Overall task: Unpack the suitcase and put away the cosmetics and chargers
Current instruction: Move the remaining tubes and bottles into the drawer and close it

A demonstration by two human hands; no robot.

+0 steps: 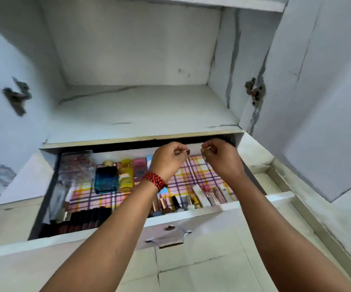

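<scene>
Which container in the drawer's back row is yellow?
The yellow bottle, standing between the square dark-blue bottle on its left and the pink box on its right.

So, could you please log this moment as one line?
drawer: open; left hand: fingers curled, over drawer's back; right hand: same; held: nothing visible; cosmetics: in drawer

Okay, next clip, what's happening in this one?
A person holds both hands over the back of an open drawer in a white cupboard. The left hand, with a red bracelet, and the right hand have curled fingers; whether they pinch anything is unclear. The drawer holds cosmetics: a blue bottle, a yellow bottle, a pink box and rows of lipsticks and tubes in front.
</scene>
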